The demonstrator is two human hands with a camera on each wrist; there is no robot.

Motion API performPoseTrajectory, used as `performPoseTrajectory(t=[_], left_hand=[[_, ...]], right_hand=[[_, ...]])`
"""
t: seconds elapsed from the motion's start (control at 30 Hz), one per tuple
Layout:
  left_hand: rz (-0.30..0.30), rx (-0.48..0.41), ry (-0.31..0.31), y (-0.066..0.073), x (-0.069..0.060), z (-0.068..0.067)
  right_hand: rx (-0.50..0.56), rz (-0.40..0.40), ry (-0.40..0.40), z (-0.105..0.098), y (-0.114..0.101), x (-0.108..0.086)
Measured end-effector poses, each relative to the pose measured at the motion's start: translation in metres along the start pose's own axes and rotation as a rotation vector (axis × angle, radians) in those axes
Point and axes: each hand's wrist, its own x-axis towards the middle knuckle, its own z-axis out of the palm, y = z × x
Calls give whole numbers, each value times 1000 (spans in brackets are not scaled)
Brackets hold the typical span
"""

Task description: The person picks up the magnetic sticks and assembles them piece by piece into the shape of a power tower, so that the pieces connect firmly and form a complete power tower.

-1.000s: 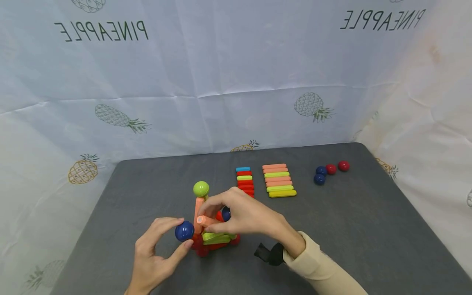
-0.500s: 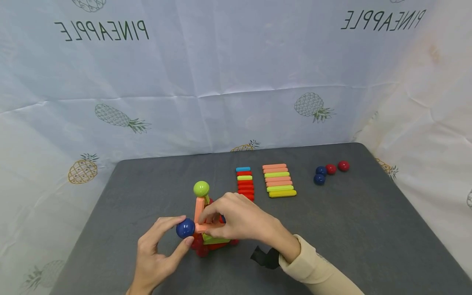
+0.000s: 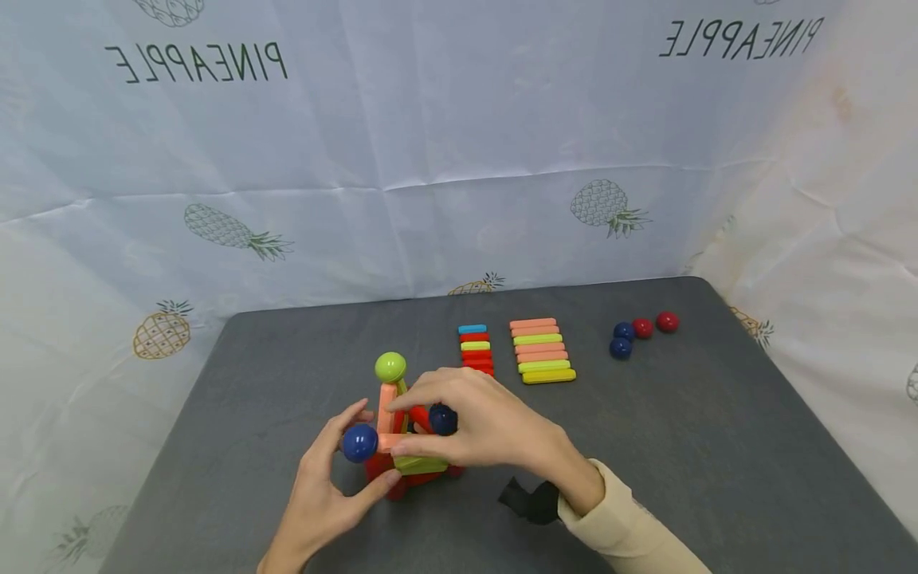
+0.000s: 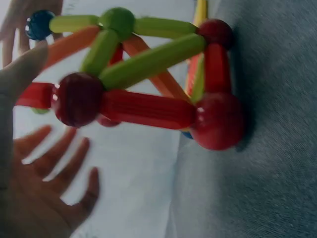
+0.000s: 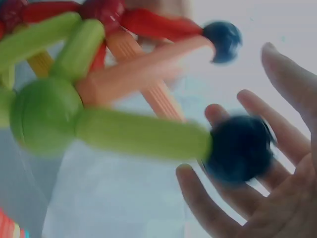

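A model of magnetic sticks and balls stands between my hands, with a green ball [image 3: 390, 367] on top. One blue ball [image 3: 360, 442] sits at the left end of an orange stick [image 3: 390, 442]. Around that side my left hand [image 3: 326, 490] is spread, its thumb near the red part at the base. Over the model my right hand [image 3: 488, 418] has its fingers parted, thumb by the orange stick. In the right wrist view, another blue ball [image 5: 240, 148] on a lime stick [image 5: 143, 134] lies before those loose fingers. Red balls [image 4: 218, 121] form lower corners.
Behind the model, short sticks [image 3: 476, 347] and longer sticks [image 3: 541, 351] lie in two rows on the dark grey table [image 3: 681, 446]. Loose blue balls [image 3: 621, 347] and red balls [image 3: 668, 321] are at the back right. A pineapple-print cloth [image 3: 430, 143] hangs behind.
The orange stick met the blue ball and stays joined to it. My left fingers have let go of that ball and moved right; my right fingers have parted from the stick.
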Motion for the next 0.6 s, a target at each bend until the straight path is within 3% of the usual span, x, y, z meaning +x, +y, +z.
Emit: performPoseTrajectory(t=[0.17, 0.3, 0.47, 0.6], left_hand=[[-141, 43, -143, -7, 0, 4], [-147, 5, -169, -9, 0, 4], [-99, -86, -221, -14, 1, -3], [-141, -122, -263, -19, 2, -11]], right_hand=[[39, 60, 178, -17, 16, -14], [-25, 134, 283, -24, 39, -24], [-114, 249, 293, -26, 73, -35], [-219, 408, 233, -24, 101, -44]])
